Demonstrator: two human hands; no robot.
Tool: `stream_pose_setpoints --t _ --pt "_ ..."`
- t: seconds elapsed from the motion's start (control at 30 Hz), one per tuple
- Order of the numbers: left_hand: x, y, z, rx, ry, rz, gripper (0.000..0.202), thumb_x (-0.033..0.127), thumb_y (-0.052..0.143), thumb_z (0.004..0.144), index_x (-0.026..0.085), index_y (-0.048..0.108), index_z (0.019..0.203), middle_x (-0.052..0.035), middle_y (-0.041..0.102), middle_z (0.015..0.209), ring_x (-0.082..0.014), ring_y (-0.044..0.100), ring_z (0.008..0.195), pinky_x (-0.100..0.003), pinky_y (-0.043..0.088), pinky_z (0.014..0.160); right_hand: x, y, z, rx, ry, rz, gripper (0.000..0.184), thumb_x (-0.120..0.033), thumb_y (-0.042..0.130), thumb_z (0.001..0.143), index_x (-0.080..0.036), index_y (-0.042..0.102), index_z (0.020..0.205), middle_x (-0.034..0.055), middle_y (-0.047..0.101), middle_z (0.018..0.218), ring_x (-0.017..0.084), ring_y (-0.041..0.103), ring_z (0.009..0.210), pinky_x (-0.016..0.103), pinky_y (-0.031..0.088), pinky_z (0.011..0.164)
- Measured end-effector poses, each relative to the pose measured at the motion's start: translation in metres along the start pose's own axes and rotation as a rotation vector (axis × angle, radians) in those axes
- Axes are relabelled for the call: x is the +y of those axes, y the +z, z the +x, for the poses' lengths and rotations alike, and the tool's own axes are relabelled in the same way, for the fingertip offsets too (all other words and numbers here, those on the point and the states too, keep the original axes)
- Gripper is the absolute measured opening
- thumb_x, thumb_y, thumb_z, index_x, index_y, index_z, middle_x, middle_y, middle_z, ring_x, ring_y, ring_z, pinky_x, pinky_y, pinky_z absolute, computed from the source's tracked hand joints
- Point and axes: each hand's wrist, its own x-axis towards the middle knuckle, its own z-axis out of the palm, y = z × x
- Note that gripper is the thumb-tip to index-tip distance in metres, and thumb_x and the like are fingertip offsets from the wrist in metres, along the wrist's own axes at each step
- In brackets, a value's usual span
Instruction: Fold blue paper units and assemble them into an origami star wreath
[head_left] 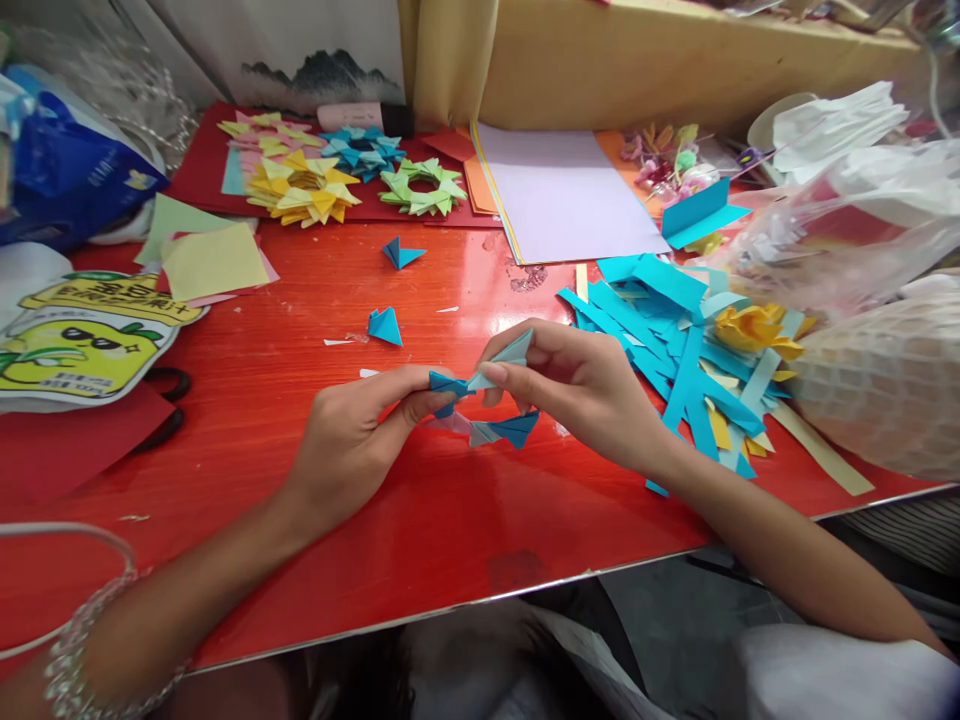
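Over the middle of the red table [300,330], my left hand [352,440] pinches a dark blue folded paper unit [448,386]. My right hand [585,385] pinches a pale blue folded unit [506,358] that meets the dark one tip to tip. More joined blue units [506,430] hang just below between the two hands. Two loose blue folded units lie beyond, the nearer loose unit [385,325] close to my left hand and the farther loose unit [401,253] further back.
A heap of blue paper strips [667,340] with yellow scraps lies to the right. Finished paper stars in yellow [304,190], blue [361,150] and green [421,187] sit at the back. Lilac paper sheets [562,195], plastic bags [847,230] and a printed packet [82,335] crowd the edges.
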Motion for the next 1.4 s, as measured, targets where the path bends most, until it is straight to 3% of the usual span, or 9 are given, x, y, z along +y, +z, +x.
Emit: stream_pose_setpoints --t 0.33,0.67,0.97,1.17,1.4 --pt "-0.004 0.002 0.000 -0.039 -0.067 -0.118 0.013 0.028 0.055 0.090 0.033 0.067 0.089 0.0095 0.068 0.077 -0.0093 0.059 0.069 -0.022 0.044 0.065 0.001 -0.002 0.000 -0.043 -0.006 -0.052 0.011 -0.020 0.059 0.089 -0.012 0.060 0.082 -0.0011 0.064 0.068 0.005 0.055 0.059 0.016 0.045 0.054" --pt "-0.004 0.000 -0.001 -0.033 -0.041 -0.139 0.020 0.024 0.055 0.090 0.038 0.068 0.096 0.0119 0.070 0.079 -0.0081 0.062 0.073 -0.021 0.044 0.066 0.003 0.003 -0.006 0.136 -0.448 -0.733 0.004 -0.014 0.055 0.090 -0.015 0.059 0.090 -0.0005 0.069 0.073 0.007 0.059 0.056 0.018 0.043 0.052" --pt "0.001 0.000 0.001 -0.013 -0.024 -0.049 0.013 0.028 0.057 0.089 0.024 0.069 0.087 0.0076 0.069 0.074 -0.0075 0.060 0.067 -0.017 0.043 0.062 0.010 -0.001 -0.005 0.110 -0.719 -0.996 0.013 -0.008 0.048 0.090 -0.017 0.052 0.097 0.0011 0.066 0.071 0.010 0.054 0.056 0.024 0.043 0.052" --pt "0.005 -0.001 0.001 0.002 -0.037 -0.048 0.011 0.024 0.058 0.088 0.023 0.069 0.085 0.0101 0.068 0.071 -0.0048 0.059 0.064 -0.012 0.043 0.061 0.009 0.000 -0.006 0.120 -0.656 -0.879 0.008 -0.011 0.055 0.089 -0.016 0.054 0.094 0.0006 0.067 0.073 0.010 0.060 0.061 0.021 0.046 0.056" --pt "0.008 -0.002 0.002 0.007 -0.116 -0.066 0.013 0.028 0.059 0.086 0.025 0.070 0.081 0.0084 0.069 0.072 -0.0095 0.060 0.064 -0.018 0.045 0.063 0.002 -0.003 -0.006 0.035 -0.410 -0.721 0.005 -0.018 0.055 0.090 -0.022 0.057 0.091 -0.0012 0.071 0.078 0.010 0.064 0.063 0.021 0.046 0.055"
